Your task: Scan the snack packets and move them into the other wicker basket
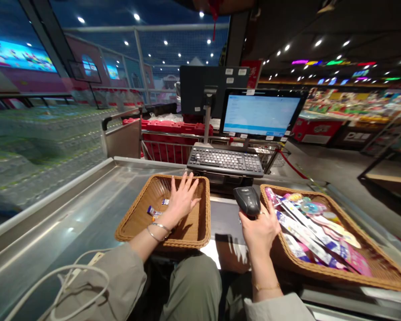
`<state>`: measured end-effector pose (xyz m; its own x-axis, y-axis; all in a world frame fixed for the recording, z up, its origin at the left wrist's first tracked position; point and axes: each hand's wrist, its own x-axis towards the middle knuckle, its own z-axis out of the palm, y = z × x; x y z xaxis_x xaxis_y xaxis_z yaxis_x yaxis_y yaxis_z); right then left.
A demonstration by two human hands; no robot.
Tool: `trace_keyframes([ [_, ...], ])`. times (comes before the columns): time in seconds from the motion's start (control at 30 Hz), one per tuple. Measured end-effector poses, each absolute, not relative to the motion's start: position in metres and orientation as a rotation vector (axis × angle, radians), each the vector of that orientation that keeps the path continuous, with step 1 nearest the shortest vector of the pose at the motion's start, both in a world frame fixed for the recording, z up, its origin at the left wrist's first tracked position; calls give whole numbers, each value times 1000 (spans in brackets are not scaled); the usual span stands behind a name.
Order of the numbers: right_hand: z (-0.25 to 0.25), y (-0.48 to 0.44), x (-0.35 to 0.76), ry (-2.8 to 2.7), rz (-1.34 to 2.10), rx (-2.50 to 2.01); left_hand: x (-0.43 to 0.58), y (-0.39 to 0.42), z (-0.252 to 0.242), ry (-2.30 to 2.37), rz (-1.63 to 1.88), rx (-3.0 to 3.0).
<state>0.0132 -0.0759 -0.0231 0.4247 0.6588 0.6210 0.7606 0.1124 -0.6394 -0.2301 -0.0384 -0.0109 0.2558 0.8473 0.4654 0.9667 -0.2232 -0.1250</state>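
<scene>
My left hand [182,198] is spread open above the left wicker basket [133,218], near its far right side, with nothing in its fingers. Inside that basket lie a few small blue-and-white packets [153,211], partly hidden by my wrist. My right hand [261,227] is wrapped round a black barcode scanner [247,200], its head pointing away to the left. Just right of it stands the other wicker basket [384,272], which holds several long white-and-blue packages [307,236] and pink and pastel packaged items.
A black keyboard [225,159] sits beyond the baskets, below a lit monitor [262,113]. The metal counter [96,196] stretches left with a raised edge. A white cable [100,269] loops over my left sleeve. Behind stands a shopping cart [167,145].
</scene>
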Motion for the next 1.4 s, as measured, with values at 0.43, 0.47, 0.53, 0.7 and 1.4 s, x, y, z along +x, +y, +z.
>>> trace_keyframes([
  [0.43,-37,-68,-17,-1380,-49,-1544,-322,-34,-34,-1723,-14,-2165],
  [0.47,-37,-68,-18,-1380,-48,-1541,-327,-33,-36,-1714,33,-2178],
  [0.53,-38,-67,-20,-1384,-42,-1533,-335,-31,-40,-1688,104,-2216],
  [0.7,-40,-66,-23,-1400,-19,-1530,-352,-24,-52,-1660,233,-2302],
  [1.4,-43,-65,-17,-1444,-57,-1475,-314,-4,-82,-1790,303,-2501],
])
